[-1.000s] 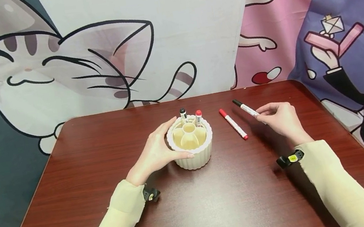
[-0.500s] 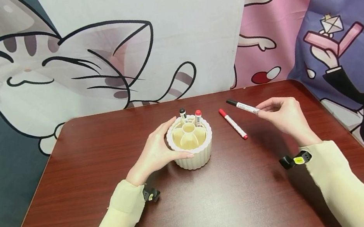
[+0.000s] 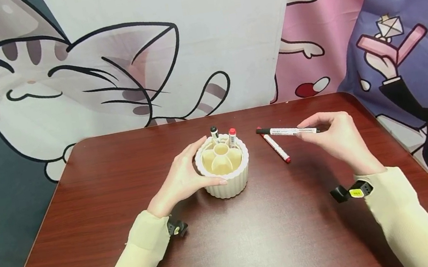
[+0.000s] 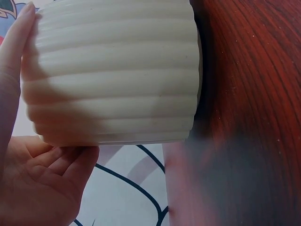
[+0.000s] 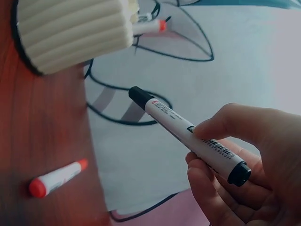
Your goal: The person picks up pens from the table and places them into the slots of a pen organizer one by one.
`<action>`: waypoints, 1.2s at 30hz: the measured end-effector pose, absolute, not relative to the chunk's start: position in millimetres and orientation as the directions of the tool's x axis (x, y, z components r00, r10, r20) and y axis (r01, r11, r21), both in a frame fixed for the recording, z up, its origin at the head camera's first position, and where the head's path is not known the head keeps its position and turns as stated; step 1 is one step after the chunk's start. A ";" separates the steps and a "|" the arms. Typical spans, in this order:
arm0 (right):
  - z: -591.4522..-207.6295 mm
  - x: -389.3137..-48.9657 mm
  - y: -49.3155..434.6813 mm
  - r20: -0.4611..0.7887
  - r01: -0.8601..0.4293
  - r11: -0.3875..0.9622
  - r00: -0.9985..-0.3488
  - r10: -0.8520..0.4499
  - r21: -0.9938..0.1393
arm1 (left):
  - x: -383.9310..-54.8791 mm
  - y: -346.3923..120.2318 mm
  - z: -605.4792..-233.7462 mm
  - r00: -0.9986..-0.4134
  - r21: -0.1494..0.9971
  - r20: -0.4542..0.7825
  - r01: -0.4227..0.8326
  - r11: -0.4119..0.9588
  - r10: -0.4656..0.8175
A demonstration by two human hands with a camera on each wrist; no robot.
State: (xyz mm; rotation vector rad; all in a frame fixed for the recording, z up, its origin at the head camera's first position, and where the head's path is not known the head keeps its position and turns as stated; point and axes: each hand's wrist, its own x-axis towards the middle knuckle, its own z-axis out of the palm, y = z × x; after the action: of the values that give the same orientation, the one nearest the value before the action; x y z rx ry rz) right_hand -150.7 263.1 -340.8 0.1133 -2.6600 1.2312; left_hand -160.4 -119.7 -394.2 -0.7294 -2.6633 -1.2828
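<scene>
A cream, ribbed pen holder (image 3: 228, 186) with a scalloped rim stands on the table. My left hand (image 3: 180, 175) grips its left side, thumb across the front and fingers behind. In the left wrist view the ribbed wall fills most of the picture. Two markers stand in its back compartments, a black-capped marker (image 3: 215, 134) and a red-capped marker (image 3: 232, 137). My right hand (image 3: 333, 138) pinches a white marker with a black cap (image 5: 176, 129) between thumb and fingers, held above the table with its cap pointing left. A red marker (image 3: 276, 148) lies on the table beneath it.
The dark red wooden table (image 3: 119, 166) ends at a back edge against a printed cloth backdrop (image 3: 244, 32) with cartoon figures. Front compartments of the holder show nothing in them. Black wrist cameras sit at both cuffs.
My right hand has raised the black marker off the table and turned it nearly level, its cap shifting left over the red marker. My left hand stays on the pen holder.
</scene>
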 end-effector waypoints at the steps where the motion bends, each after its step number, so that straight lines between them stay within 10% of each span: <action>1: -338.3 -149.4 261.8 0.224 -0.162 0.643 -0.974 0.016 -0.749 | -160.5 -119.7 -394.0 -0.880 0.712 0.286 0.460 0.531 0.378; 36: -274.2 -133.8 194.6 0.439 -0.468 0.398 -0.882 -0.168 -0.789 | -160.5 -119.1 -394.5 -0.881 0.713 0.285 0.458 0.530 0.378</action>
State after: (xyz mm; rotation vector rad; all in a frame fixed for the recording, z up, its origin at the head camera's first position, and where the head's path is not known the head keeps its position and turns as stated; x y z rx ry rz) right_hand -133.8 194.6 -274.2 0.5564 -2.3698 1.4780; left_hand -160.5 -119.1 -394.5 -0.7303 -2.6636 -1.2851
